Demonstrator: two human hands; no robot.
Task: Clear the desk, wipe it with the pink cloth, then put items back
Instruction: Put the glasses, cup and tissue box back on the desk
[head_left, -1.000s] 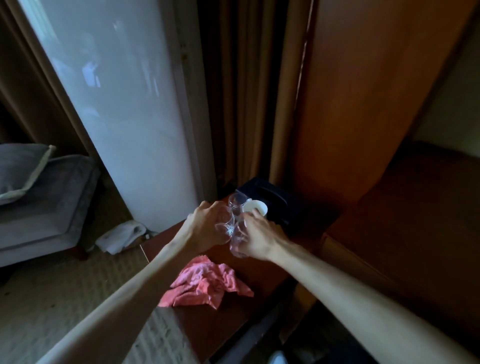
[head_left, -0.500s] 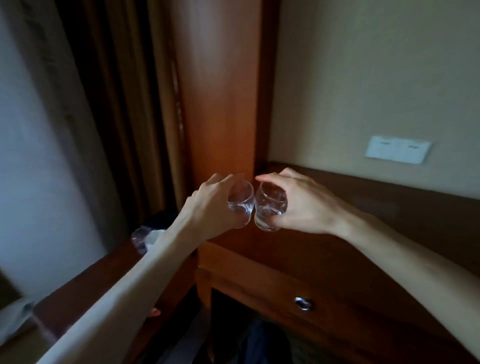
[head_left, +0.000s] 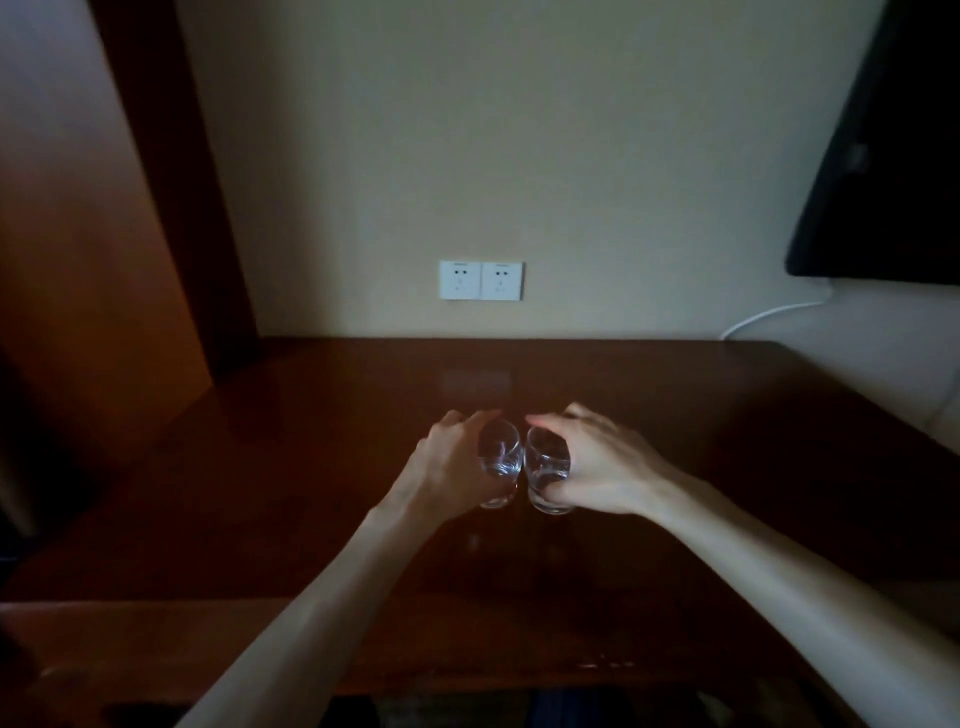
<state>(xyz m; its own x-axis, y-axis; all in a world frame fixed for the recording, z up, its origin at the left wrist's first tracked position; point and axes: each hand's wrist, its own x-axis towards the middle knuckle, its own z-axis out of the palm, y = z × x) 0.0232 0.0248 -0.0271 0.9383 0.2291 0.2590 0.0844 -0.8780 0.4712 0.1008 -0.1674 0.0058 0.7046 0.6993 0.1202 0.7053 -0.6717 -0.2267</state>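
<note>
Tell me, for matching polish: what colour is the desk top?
Dark reddish-brown wood, on the desk top; head view.

**Hidden and cut off at the desk**

The left hand (head_left: 451, 462) covered the left side of its glass (head_left: 501, 457); whether either glass touched the desk (head_left: 311, 441) could not be told. The right hand (head_left: 605, 462) hid the right glass's (head_left: 545, 470) right wall. The dark screen (head_left: 893, 156) ran off the right edge. The near desk front was lost in shadow.
</note>
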